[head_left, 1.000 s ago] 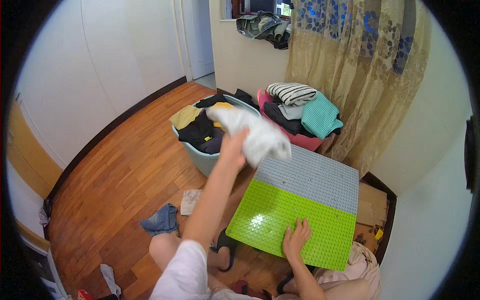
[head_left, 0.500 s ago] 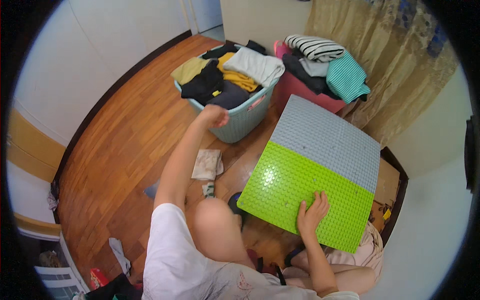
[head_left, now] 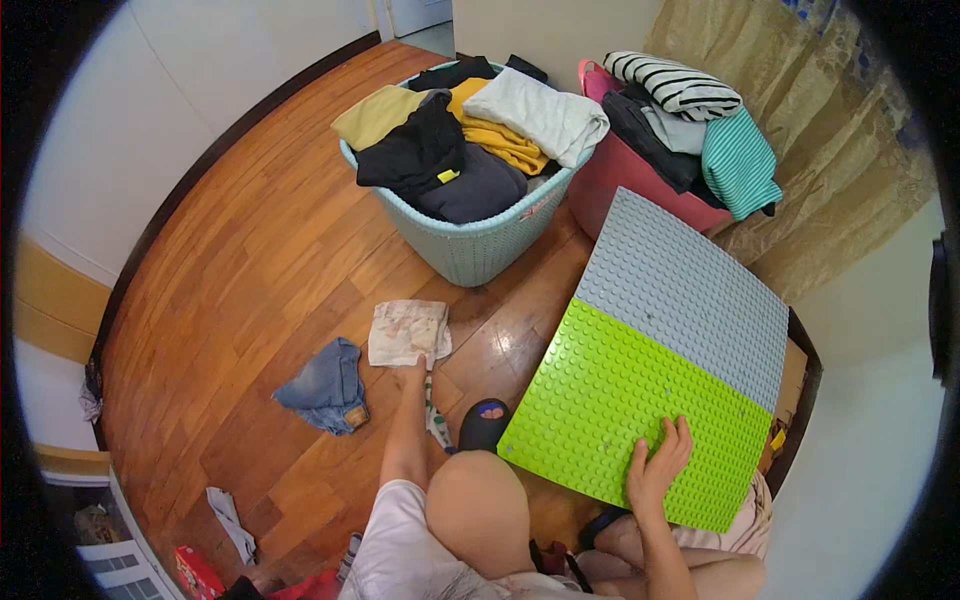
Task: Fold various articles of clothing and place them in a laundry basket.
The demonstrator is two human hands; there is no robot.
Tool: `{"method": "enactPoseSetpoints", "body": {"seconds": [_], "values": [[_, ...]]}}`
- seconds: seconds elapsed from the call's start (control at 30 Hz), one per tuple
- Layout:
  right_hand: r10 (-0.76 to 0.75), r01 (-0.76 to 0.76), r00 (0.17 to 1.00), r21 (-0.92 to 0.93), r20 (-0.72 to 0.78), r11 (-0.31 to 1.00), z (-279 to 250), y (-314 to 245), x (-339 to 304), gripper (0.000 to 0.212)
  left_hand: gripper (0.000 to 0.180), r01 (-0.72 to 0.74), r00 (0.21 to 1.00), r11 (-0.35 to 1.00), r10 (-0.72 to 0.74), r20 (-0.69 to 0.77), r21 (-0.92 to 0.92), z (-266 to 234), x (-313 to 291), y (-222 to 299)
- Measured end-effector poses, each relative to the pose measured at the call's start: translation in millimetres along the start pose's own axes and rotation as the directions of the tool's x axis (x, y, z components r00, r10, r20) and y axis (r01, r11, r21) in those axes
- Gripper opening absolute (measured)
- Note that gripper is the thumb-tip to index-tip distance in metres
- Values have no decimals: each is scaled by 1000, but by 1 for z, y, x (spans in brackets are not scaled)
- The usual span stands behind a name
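Observation:
My left hand reaches down to the near edge of a folded white cloth with brownish marks on the wood floor. Its fingers are mostly hidden, so whether they grip the cloth does not show. Spread on the green half of a studded building-brick board lies my right hand, open. The far half of the board is grey. Left of the cloth sit crumpled blue denim shorts. Between the cloth and my knee is a white and green sock-like piece.
A light blue basket heaped with folded clothes stands beyond the cloth. Behind the board is a pink tub with more clothes. A dark slipper is on my foot. A grey cloth and a red package lie at lower left.
My left hand has moved down from beside the light blue basket to the white cloth. The view has shifted, and the denim shorts now show fully. My right hand stays on the green board.

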State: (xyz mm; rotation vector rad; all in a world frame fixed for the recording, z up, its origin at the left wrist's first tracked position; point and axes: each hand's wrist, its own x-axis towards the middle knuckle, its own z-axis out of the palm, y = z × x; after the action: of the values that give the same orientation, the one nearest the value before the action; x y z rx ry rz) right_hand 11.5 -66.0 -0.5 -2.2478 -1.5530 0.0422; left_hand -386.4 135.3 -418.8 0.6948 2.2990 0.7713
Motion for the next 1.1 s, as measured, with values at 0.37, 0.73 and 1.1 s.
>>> {"method": "enactPoseSetpoints", "body": {"seconds": [0.37,0.73,1.1], "values": [[27,-27,1000,-43,10,999,-3,2,-3,50,52,19,996,992,-30,-89,-125,-47,-52,109],[1,4,997,65,-78,998,-5,3,0,51,22,-221,688,202,725,-6,-954,-253,-230,412],[-558,807,586,363,-588,466,-275,-115,101,63,16,-426,-373,405,736,565,-809,-379,-486,500]]}}
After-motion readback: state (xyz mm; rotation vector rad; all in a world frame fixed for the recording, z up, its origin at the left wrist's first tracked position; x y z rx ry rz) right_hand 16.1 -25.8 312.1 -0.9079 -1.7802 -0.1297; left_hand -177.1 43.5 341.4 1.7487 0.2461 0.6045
